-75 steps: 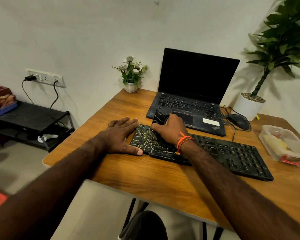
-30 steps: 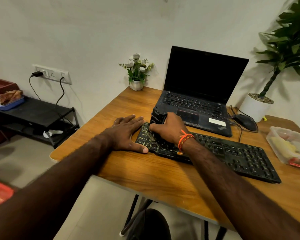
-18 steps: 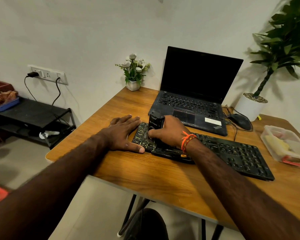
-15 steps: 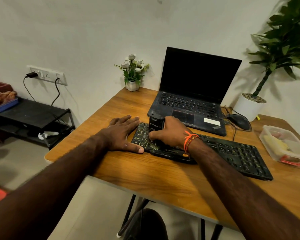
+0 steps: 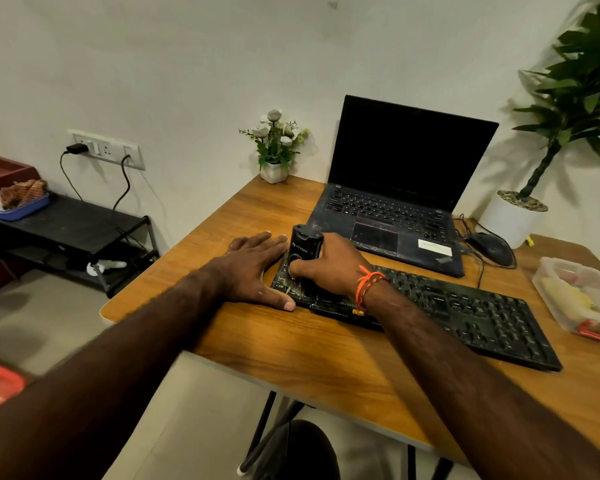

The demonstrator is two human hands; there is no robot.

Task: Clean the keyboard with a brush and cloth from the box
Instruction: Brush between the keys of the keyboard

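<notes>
While the left hand [image 5: 253,268] lies flat beside the keyboard [image 5: 430,306], the right hand [image 5: 329,268] grips a black brush [image 5: 303,251].
Brush stands on the keyboard's left end; clear box [image 5: 579,296] sits at the wooden desk's [image 5: 326,351] right edge.

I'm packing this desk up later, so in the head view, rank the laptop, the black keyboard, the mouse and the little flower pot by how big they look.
1. laptop, with its lid open
2. keyboard, close behind; it lies nearer the camera, so this order is unsure
3. mouse and flower pot: look alike, not ranked
</notes>
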